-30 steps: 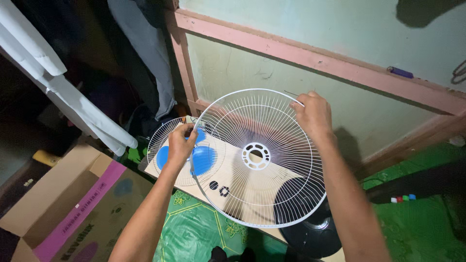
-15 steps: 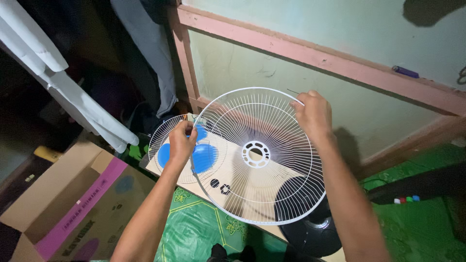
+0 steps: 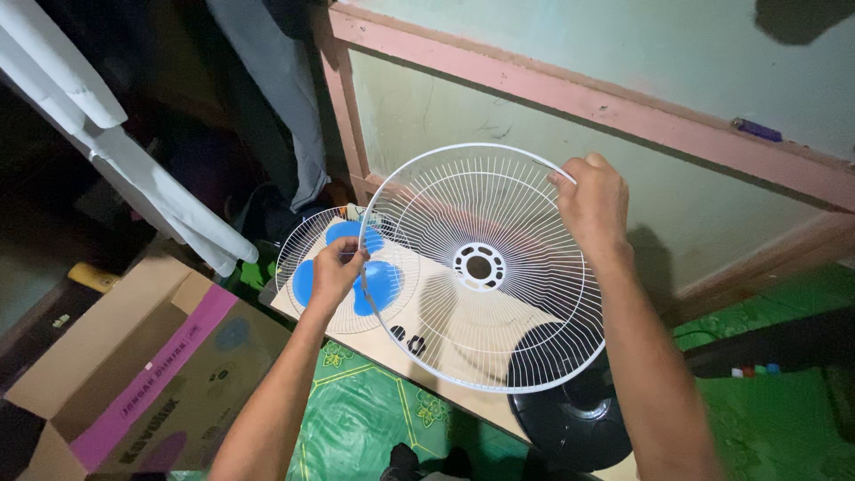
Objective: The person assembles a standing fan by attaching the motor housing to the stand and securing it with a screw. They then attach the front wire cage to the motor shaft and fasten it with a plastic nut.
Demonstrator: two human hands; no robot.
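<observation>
Holding a white wire fan guard [image 3: 481, 267] up in front of the green wall [image 3: 552, 151], the person grips it at two points of its rim; the left hand [image 3: 335, 272] is closed around the rim at the lower left, the right hand [image 3: 592, 203] is closed on the rim at the upper right; the guard is tilted, its round hub opening near the middle. Behind the left hand a second wire guard [image 3: 307, 267] lies flat on a tan cardboard sheet [image 3: 445, 379], with blue fan blades [image 3: 378, 278] showing through the wires; a black round base [image 3: 570, 428] sits below the held guard; an open cardboard box [image 3: 134, 365] stands at the lower left, on green patterned flooring [image 3: 365, 419].
</observation>
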